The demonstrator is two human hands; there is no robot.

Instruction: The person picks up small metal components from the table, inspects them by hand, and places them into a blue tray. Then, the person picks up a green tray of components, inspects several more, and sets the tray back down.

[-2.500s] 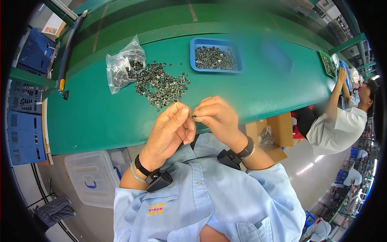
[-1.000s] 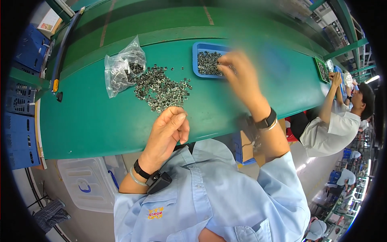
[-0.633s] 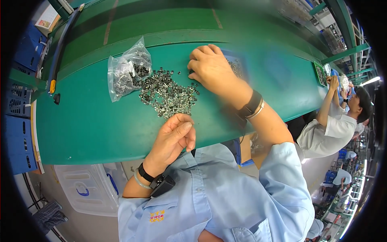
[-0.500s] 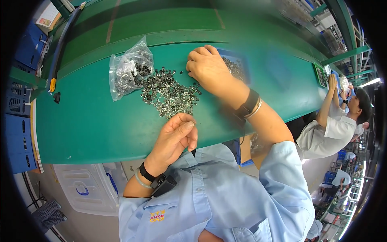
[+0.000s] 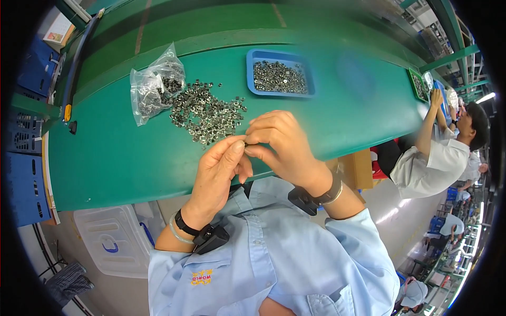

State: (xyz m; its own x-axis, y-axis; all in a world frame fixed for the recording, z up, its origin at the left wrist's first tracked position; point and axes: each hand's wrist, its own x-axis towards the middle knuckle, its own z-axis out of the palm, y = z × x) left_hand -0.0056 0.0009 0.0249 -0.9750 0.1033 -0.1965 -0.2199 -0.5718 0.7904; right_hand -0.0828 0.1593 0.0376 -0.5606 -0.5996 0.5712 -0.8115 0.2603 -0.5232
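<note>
My left hand (image 5: 213,171) and my right hand (image 5: 283,146) meet fingertip to fingertip above the near part of the green table (image 5: 126,168). Both are closed in a pinch, thumb against finger. Something tiny and dark seems to show where the tips meet, but it is too small to name. Just beyond my hands lies a loose pile of small shiny metal parts (image 5: 208,113). A clear plastic bag (image 5: 143,95) holding more such parts lies at the pile's left. Farther right, a blue tray (image 5: 282,95) contains many small metal pieces.
A raised green ledge (image 5: 211,46) runs along the table's far side. Blue crates (image 5: 26,184) stand at the left, and a clear lidded box (image 5: 113,239) sits on the floor below. A co-worker (image 5: 435,158) works at the right beside a green tray (image 5: 418,84). A cardboard box (image 5: 358,169) is under the table.
My right hand has come back from beside the blue tray to my left hand, leaving the tray in full view. The left hand stays low, its fingertips now meeting the right's.
</note>
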